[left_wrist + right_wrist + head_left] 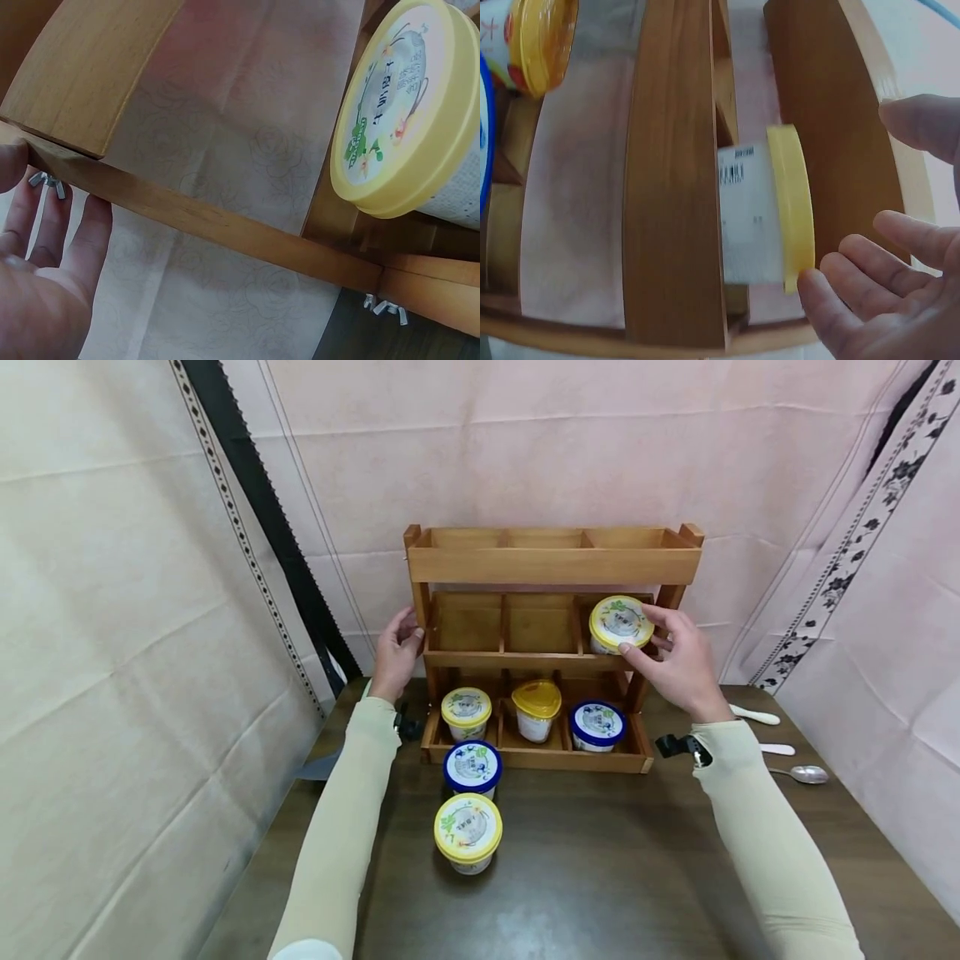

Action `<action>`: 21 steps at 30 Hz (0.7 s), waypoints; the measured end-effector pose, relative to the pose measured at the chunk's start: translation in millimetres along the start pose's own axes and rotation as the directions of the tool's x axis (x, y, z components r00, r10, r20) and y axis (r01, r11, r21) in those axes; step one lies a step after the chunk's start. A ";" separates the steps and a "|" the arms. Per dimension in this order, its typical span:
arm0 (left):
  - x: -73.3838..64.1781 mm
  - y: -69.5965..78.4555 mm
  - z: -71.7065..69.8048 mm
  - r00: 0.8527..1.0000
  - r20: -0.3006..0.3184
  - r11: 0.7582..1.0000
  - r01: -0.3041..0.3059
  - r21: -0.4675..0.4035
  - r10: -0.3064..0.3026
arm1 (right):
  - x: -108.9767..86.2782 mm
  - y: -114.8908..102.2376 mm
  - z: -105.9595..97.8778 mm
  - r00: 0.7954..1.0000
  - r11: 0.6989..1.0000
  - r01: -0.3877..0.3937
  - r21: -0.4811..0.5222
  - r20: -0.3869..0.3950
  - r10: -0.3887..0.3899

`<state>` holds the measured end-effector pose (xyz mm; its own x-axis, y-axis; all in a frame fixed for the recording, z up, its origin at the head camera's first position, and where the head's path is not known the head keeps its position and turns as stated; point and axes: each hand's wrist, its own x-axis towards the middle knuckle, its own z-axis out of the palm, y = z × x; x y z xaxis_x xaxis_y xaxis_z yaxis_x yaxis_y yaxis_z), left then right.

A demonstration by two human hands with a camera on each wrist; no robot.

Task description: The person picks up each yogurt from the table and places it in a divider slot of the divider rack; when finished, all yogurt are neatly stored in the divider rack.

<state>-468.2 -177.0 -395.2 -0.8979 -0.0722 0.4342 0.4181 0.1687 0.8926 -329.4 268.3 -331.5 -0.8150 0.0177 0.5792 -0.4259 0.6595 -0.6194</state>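
A wooden three-tier rack (pixel 555 567) stands at the back of the table. My left hand (pixel 397 653) grips its left upright, thumb on one side and fingers on the other near a wing nut (pixel 51 184) in the left wrist view. A yellow-lidded tub (pixel 621 620) sits in the right compartment of the middle shelf, base behind the front rail. At its lid my right hand (pixel 678 664) has fingers spread, one fingertip right at the rim in the right wrist view. Another yellow-lidded tub (pixel 394 112) appears large in the left wrist view.
On the bottom shelf stand a yellow-lidded tub (pixel 466 710), a cup with a domed yellow lid (pixel 536 702) and a blue-lidded tub (pixel 597 724). Before the rack are a blue-lidded tub (pixel 472 766) and a yellow-lidded tub (pixel 468 831). A metal spoon (pixel 810 774) lies right.
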 end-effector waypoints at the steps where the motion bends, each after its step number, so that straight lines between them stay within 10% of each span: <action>1: 0.2 0.9 0.1 1.000 0.002 1.000 -0.002 0.001 0.002 | -1.5 -2.4 1.9 1.000 1.000 0.019 0.001 -0.009 -0.019; 12: 0.0 2.9 -0.1 1.000 -0.001 1.000 -0.009 0.005 0.009 | -27.5 -21.7 26.5 0.991 0.992 0.126 -0.017 0.037 -0.125; 21: -0.9 4.3 -0.3 1.000 0.002 1.000 0.004 -0.002 -0.004 | -48.9 -31.3 58.4 0.955 0.982 0.174 0.076 0.230 -0.187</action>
<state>-465.6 -176.6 -391.7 -0.8998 -0.0710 0.4305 0.4149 0.1664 0.8945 -299.2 202.9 -371.4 -0.7888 -0.2792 0.5475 -0.5901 0.5930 -0.5478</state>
